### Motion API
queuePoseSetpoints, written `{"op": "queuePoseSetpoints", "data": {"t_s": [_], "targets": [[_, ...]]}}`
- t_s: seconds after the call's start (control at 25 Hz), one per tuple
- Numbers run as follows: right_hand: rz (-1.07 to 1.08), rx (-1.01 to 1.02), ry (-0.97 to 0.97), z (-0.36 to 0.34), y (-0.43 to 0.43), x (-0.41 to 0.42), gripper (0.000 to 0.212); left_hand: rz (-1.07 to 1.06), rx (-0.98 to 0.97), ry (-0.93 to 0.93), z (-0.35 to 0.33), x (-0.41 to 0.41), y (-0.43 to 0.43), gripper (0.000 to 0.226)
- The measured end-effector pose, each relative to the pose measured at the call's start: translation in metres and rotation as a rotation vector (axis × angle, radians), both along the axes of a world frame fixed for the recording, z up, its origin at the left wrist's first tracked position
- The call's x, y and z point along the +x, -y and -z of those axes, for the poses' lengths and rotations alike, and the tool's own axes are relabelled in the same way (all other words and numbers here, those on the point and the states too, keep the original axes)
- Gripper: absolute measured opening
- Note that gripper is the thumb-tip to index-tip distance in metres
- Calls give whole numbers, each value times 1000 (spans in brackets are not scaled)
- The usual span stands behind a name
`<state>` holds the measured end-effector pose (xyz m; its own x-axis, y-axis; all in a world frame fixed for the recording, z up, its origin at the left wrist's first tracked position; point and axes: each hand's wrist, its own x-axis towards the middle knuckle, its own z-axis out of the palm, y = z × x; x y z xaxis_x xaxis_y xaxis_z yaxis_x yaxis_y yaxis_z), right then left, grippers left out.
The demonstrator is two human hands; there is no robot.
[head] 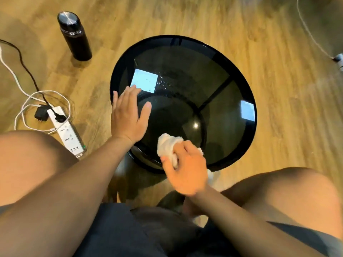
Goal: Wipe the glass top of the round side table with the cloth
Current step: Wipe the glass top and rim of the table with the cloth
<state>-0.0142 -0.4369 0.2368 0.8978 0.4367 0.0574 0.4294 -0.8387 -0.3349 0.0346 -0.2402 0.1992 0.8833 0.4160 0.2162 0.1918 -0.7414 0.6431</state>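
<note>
The round side table [246,89] has a black rim and a dark glass top, and stands on the wooden floor in front of my knees. Water droplets [164,83] lie on the glass left of centre, next to a bright reflection. My right hand [187,169] grips a bunched white cloth [168,145] at the table's near edge, with the cloth pressed on the glass. My left hand [128,115] is spread flat, fingers apart, over the left side of the glass near the rim.
A black flask [74,36] stands on the floor at the upper left. A white power strip [65,130] with a charger and tangled cables lies left of the table by my left knee. Another white cable [311,32] runs along the floor at the upper right.
</note>
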Motion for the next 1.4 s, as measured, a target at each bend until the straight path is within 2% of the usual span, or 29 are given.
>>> {"op": "queuePoseSetpoints", "data": {"t_s": [0.12,0.24,0.32,0.4,0.44,0.48,0.56,0.64,0.8,0.92,1.04,1.16,1.28,1.4], "targets": [[-165,101,-32,6,-33,-16,30,14,-11,14,1,-1,1,53],[-404,-58,52,7,13,24,28,19,-31,24,2,-2,-1,55],[-276,-121,117,6,53,55,31,0,-48,30,0,-1,0,57],[-41,-77,89,4,72,64,24,-24,-65,53,-1,-2,1,58],[-9,-37,82,7,67,59,21,-40,-87,73,-1,-2,1,58],[-64,4,97,13,55,50,18,-57,-122,102,0,-2,0,58],[-364,68,139,25,23,28,16,-93,-249,166,0,-2,-2,59],[-608,65,176,28,-5,40,24,-116,-370,208,0,-1,-2,59],[-796,-7,213,30,-51,119,29,-136,-310,200,1,2,2,67],[-803,-4,201,33,-97,173,34,-94,-244,194,5,1,1,73],[-715,22,251,25,-153,230,26,-49,-186,195,8,-1,2,68],[-610,8,270,23,-192,272,32,-23,-202,197,8,0,1,64],[-513,-41,266,28,-201,278,36,-36,-176,187,7,4,-1,64],[-436,36,176,25,-190,237,31,-71,-122,147,5,6,-1,70]]}}
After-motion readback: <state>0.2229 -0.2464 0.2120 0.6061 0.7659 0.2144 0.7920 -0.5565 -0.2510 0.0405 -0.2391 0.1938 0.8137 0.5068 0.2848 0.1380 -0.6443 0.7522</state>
